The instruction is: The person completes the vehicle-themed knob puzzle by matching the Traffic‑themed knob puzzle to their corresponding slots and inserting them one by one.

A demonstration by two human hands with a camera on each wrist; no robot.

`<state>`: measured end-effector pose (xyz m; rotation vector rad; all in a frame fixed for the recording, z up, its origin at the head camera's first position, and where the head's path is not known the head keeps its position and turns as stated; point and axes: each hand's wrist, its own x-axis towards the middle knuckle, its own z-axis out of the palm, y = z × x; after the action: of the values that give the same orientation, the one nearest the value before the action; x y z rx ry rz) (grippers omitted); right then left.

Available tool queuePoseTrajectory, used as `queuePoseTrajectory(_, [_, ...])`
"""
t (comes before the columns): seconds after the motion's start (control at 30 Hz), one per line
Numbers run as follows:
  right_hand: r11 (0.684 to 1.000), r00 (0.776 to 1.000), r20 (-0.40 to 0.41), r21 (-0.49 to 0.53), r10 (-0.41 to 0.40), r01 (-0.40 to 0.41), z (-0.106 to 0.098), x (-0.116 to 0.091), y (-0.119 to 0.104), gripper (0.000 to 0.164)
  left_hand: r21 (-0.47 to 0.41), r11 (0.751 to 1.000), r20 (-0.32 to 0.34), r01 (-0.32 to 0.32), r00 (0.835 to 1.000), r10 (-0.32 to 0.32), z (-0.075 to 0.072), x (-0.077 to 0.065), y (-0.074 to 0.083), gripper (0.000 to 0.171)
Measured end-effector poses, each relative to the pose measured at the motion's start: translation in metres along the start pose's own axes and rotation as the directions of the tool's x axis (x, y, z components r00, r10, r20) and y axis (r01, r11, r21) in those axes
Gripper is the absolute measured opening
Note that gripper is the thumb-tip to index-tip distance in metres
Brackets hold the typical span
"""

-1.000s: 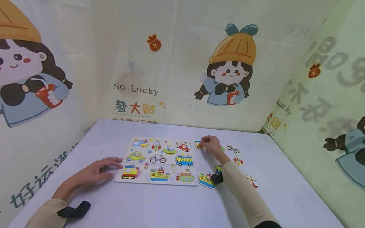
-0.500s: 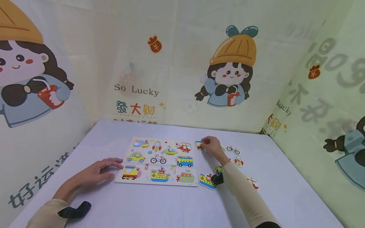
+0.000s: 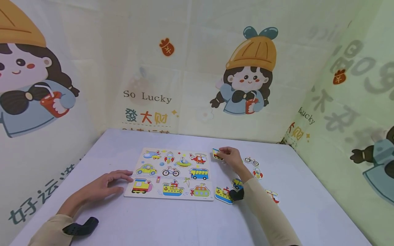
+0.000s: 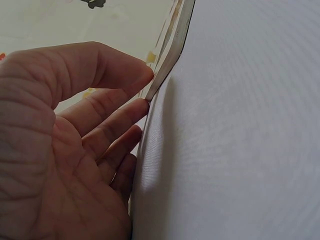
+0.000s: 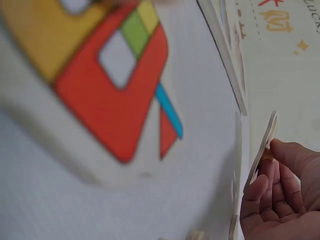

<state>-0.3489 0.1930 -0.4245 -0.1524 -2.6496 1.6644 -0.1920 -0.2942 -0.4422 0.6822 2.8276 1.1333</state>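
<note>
A flat wooden puzzle board [image 3: 187, 181] with printed vehicles lies on the white table. At its right, my right hand [image 3: 232, 159] pinches a train puzzle piece [image 3: 216, 153] and holds it tilted. The right wrist view shows the piece [image 5: 261, 152] edge-on, with thumb and fingers at a small knob on one face. My left hand [image 3: 103, 186] rests at the board's left edge, fingers loosely bent. In the left wrist view, the thumb and fingertips of that hand [image 4: 85, 130] touch or nearly touch the board's edge [image 4: 172, 55].
Loose pieces lie right of the board: a boat [image 3: 223, 194], a bus-like vehicle [image 3: 237, 183], a bicycle [image 3: 251, 161], a rocket [image 3: 257, 173] and a helicopter [image 3: 272, 196]. A printed cloth wall [image 3: 194, 126] stands behind the table.
My right hand has lifted and tilted the train piece and shifted slightly right, with its forearm uncovering more of the bus-like piece. The left hand stays put.
</note>
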Motion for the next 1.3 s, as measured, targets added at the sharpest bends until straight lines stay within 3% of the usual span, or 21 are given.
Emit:
queuePoseTrajectory(0.23, [0.997,0.998,0.061,0.071,0.007,-0.011,0.007,-0.008,-0.001,0.032,0.027,1.0,-0.008,0.001,1.0,-0.001,0.0,0.0,-0.002,0.029])
queuePoseTrajectory(0.57, [0.992,0.986,0.152,0.113,-0.066,0.049,0.024,-0.026,-0.009,0.036,0.017,1.0,-0.017,-0.011,1.0,0.011,0.001,0.0,-0.004,0.029])
queuePoseTrajectory(0.8, [0.99,0.975,0.205,0.131,-0.084,0.058,0.033,-0.039,-0.02,0.033,0.041,0.999,-0.024,-0.008,1.0,0.009,0.002,0.001,-0.004,0.028])
queuePoseTrajectory(1.0, [0.988,0.966,0.234,0.131,-0.111,0.082,0.04,-0.05,-0.032,0.032,0.003,0.999,-0.011,-0.033,0.999,0.033,0.002,0.001,-0.002,0.029])
queuePoseTrajectory(1.3, [0.986,0.949,0.285,0.137,-0.133,0.098,0.049,-0.061,-0.036,0.033,-0.007,1.0,-0.011,-0.008,1.0,0.008,0.004,0.002,-0.002,0.028])
